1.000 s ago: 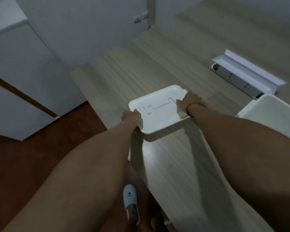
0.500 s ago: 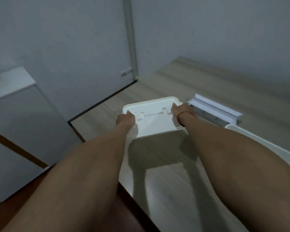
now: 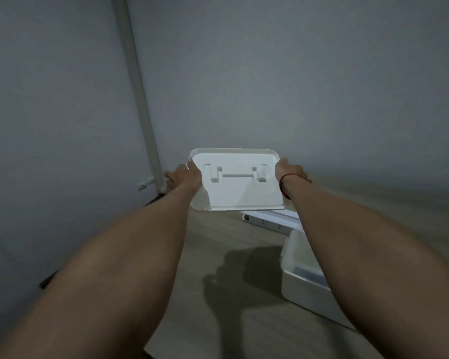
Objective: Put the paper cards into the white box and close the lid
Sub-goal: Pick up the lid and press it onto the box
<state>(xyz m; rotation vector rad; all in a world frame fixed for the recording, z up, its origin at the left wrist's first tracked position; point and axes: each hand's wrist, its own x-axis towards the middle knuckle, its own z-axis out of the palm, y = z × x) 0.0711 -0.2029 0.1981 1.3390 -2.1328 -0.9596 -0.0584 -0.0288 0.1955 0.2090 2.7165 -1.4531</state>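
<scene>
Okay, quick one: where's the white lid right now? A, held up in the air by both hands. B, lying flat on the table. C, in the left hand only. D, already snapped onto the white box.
A: the left hand and right hand grip opposite ends of the white lid, raised above the table, while the white box sits open.

White lid [image 3: 237,189] aloft between both hands, white box [image 3: 300,275] below-right.

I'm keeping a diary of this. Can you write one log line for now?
lid: lifted, off box | left hand and right hand: gripping lid ends | box: open on table
</scene>
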